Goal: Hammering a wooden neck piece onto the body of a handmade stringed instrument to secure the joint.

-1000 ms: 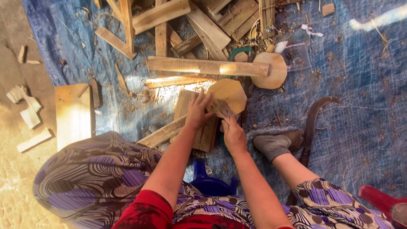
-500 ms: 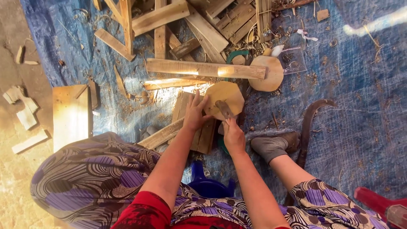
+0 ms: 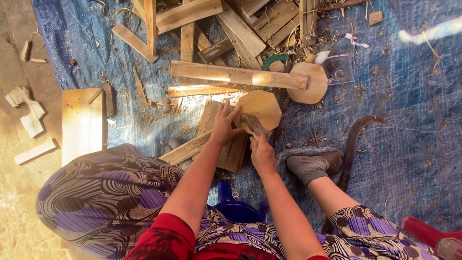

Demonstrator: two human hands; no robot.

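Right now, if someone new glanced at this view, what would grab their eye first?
Most likely the two hands at centre: the left hand pressed flat on an eight-sided wooden piece, the right hand gripping a dark-headed tool laid against it. Next, the heap of wooden planks along the top of the blue tarp, and the curved dark blade lying to the right by the person's shoe.

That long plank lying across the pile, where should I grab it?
Probably the long plank's left end, coming from above with fingers across its narrow width. That end lies bare on the blue tarp; the right end overlaps a round wooden disc.
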